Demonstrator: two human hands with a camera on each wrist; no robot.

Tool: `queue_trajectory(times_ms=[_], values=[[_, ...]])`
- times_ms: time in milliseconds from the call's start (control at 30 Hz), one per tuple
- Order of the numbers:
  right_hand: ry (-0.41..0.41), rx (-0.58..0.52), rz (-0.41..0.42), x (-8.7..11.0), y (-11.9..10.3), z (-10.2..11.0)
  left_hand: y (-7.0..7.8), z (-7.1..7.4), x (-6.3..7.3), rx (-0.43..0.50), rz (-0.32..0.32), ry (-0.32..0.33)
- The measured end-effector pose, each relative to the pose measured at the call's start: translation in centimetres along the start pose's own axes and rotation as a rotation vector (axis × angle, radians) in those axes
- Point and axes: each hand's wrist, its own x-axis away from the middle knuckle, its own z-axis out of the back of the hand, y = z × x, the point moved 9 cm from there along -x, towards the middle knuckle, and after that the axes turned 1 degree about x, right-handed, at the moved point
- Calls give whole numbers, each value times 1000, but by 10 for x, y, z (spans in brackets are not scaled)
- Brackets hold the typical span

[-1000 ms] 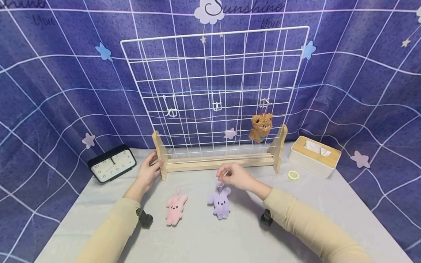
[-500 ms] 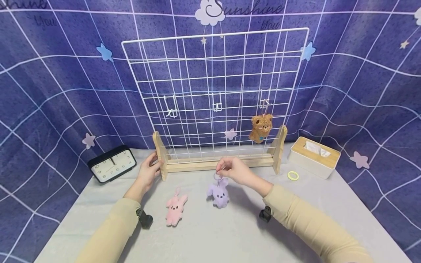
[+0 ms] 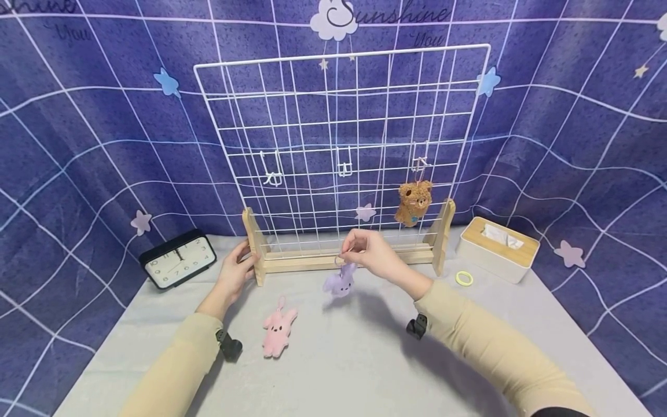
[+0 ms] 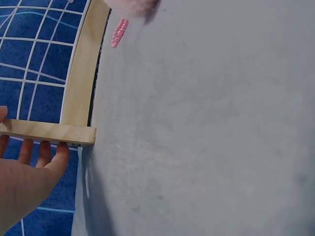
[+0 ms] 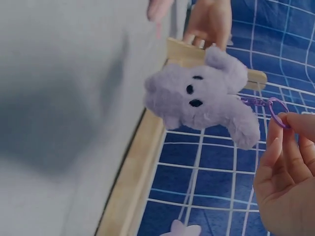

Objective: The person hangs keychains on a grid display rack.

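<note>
My right hand (image 3: 372, 253) pinches the purple ring (image 5: 278, 112) of a lilac plush bunny keychain (image 3: 340, 285) between thumb and forefinger. The bunny dangles by its short chain, in front of the stand's wooden base bar. My left hand (image 3: 235, 277) grips the left wooden foot (image 4: 49, 132) of the grid stand, thumb on one side and fingers on the other. On the white wire grid (image 3: 312, 123) hang a left hook (image 3: 272, 175), a middle hook (image 3: 344, 168) and a right hook. A brown plush bear (image 3: 414, 202) hangs from the right one. Below, a pink plush bunny keychain (image 3: 278, 333) lies on the table.
A black-framed clock (image 3: 178, 260) stands at the left of the grey table (image 3: 333, 382). To the right are a yellow ring (image 3: 464, 278) and a tissue box (image 3: 499, 249) with a wooden lid. A blue patterned curtain (image 3: 104, 116) surrounds the table.
My right hand has raised the lilac bunny off the table, carrying it up and toward the grid. The left hand stays on the stand's foot.
</note>
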Motion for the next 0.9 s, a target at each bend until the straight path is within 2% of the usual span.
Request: queue_trajectory(times_ms=[133, 267, 467, 733, 900], values=[[40, -40, 27, -6, -8, 6, -3, 2, -3, -3, 1, 0], [75, -78, 36, -10, -14, 12, -14, 8, -12, -8, -6, 7], [108, -82, 43, -15, -21, 20, -25, 14, -20, -51, -29, 21], [135, -79, 50, -22, -37, 31, -1, 1, -2, -16, 6, 1], [152, -102, 59, -28, -49, 37, 0, 1, -1, -12, -2, 0]])
